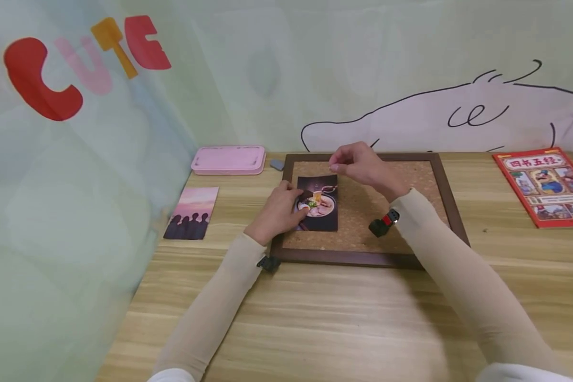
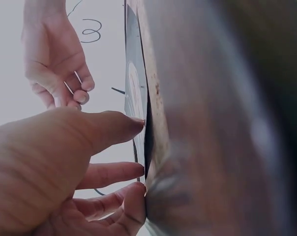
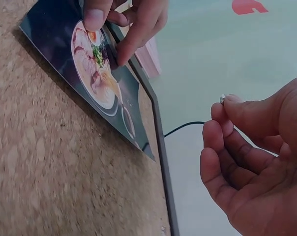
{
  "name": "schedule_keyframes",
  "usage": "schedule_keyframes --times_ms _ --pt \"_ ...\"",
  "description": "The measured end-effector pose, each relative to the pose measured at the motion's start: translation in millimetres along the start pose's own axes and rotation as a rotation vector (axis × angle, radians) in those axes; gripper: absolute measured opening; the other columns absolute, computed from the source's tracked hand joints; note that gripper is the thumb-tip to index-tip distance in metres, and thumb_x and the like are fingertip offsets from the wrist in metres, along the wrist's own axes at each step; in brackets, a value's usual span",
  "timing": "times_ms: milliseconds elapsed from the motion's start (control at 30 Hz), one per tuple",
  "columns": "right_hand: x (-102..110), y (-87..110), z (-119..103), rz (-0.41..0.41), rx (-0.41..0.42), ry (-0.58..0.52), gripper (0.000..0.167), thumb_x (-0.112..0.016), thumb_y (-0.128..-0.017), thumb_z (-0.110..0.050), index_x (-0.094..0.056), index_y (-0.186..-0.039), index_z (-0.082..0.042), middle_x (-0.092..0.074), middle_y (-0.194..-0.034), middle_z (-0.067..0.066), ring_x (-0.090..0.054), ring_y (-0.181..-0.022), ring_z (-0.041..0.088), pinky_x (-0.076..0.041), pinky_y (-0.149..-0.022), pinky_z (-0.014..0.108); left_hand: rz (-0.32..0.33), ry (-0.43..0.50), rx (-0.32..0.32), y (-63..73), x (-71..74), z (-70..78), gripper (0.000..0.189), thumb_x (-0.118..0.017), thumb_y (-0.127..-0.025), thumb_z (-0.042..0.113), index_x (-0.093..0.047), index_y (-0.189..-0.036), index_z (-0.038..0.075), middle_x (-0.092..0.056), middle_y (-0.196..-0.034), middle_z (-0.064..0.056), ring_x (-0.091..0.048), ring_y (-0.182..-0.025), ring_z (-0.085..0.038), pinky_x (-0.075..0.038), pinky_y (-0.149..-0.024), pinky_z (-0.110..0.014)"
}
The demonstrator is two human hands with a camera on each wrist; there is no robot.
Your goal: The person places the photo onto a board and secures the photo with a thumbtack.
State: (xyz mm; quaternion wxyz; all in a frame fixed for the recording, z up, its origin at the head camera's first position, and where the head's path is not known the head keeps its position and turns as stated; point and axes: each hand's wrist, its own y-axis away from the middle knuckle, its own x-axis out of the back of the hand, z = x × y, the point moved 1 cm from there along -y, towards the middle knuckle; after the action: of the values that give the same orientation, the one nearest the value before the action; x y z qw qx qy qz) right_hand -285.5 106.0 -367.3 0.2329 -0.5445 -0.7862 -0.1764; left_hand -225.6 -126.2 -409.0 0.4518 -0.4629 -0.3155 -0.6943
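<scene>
A dark photo card of a noodle bowl (image 1: 322, 209) lies on the left part of a brown-framed cork board (image 1: 372, 233). The left hand (image 1: 278, 212) presses the card's left side with its thumb and fingers spread. In the right wrist view the card (image 3: 45, 37) bows up a little from the cork. Above the card's top right corner, the right hand (image 1: 365, 167) pinches a small silvery tack (image 3: 223, 99) between thumb and index finger, apart from the board. Only the tack's shiny tip shows; the rest is hidden by the fingertips.
A second photo (image 1: 191, 213) with silhouettes against a pink sky lies left of the board. Behind it is a pink case (image 1: 229, 160), with a small grey object (image 1: 277, 165) beside it. A red-bordered book (image 1: 549, 185) lies at the right. A printed cloth wall stands behind.
</scene>
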Motion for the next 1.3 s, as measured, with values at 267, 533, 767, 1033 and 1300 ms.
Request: schedule_keyframes --times_ms 267,533,767,1033,1300 --pt "-12 -14.9 5 -0.052 -0.053 -0.064 0.016 -0.069 -0.105 -0.013 -0.074 -0.113 0.0 -0.072 -0.097 0.007 -0.062 -0.094 0.024 -0.048 -0.085 0.034 -0.024 0.01 0.025 0.1 1.0 0.8 0.056 -0.074 -0.101 0.026 -0.061 -0.147 -0.004 -0.055 -0.143 -0.025 -0.058 -0.127 -0.038 -0.048 -0.114 -0.049" --pt "-28 -30.1 11 -0.102 -0.094 0.001 0.01 -0.068 -0.104 -0.008 -0.075 -0.107 -0.002 -0.076 -0.102 0.011 -0.063 -0.093 0.023 -0.049 -0.079 0.031 -0.038 0.011 0.043 -1.2 0.9 1.3 0.057 -0.074 -0.101 0.027 -0.061 -0.148 -0.003 -0.053 -0.145 -0.024 -0.058 -0.128 -0.038 -0.048 -0.116 -0.049" --pt "-36 -33.0 12 -0.152 -0.113 0.082 0.012 -0.065 -0.105 -0.01 -0.075 -0.107 -0.004 -0.069 -0.102 0.008 -0.058 -0.096 0.023 -0.047 -0.08 0.032 -0.035 0.01 0.045 -0.9 0.8 1.5 0.057 -0.074 -0.101 0.026 -0.061 -0.148 -0.003 -0.053 -0.146 -0.025 -0.058 -0.129 -0.038 -0.048 -0.116 -0.049" --pt "-39 -36.8 17 -0.197 -0.139 0.154 0.012 -0.066 -0.106 -0.015 -0.076 -0.105 -0.008 -0.069 -0.099 0.007 -0.058 -0.096 0.023 -0.045 -0.083 0.034 -0.041 0.011 0.051 -0.9 1.0 2.0 0.057 -0.073 -0.102 0.026 -0.06 -0.148 -0.004 -0.053 -0.147 -0.026 -0.058 -0.131 -0.039 -0.048 -0.117 -0.049" --pt "-43 -38.0 17 -0.192 -0.112 0.239 0.012 -0.068 -0.105 -0.017 -0.077 -0.104 -0.009 -0.071 -0.099 0.006 -0.059 -0.093 0.022 -0.045 -0.079 0.032 -0.037 0.016 0.044 -0.1 0.4 1.0 0.057 -0.073 -0.102 0.026 -0.059 -0.149 -0.004 -0.052 -0.147 -0.025 -0.057 -0.13 -0.038 -0.047 -0.117 -0.049"
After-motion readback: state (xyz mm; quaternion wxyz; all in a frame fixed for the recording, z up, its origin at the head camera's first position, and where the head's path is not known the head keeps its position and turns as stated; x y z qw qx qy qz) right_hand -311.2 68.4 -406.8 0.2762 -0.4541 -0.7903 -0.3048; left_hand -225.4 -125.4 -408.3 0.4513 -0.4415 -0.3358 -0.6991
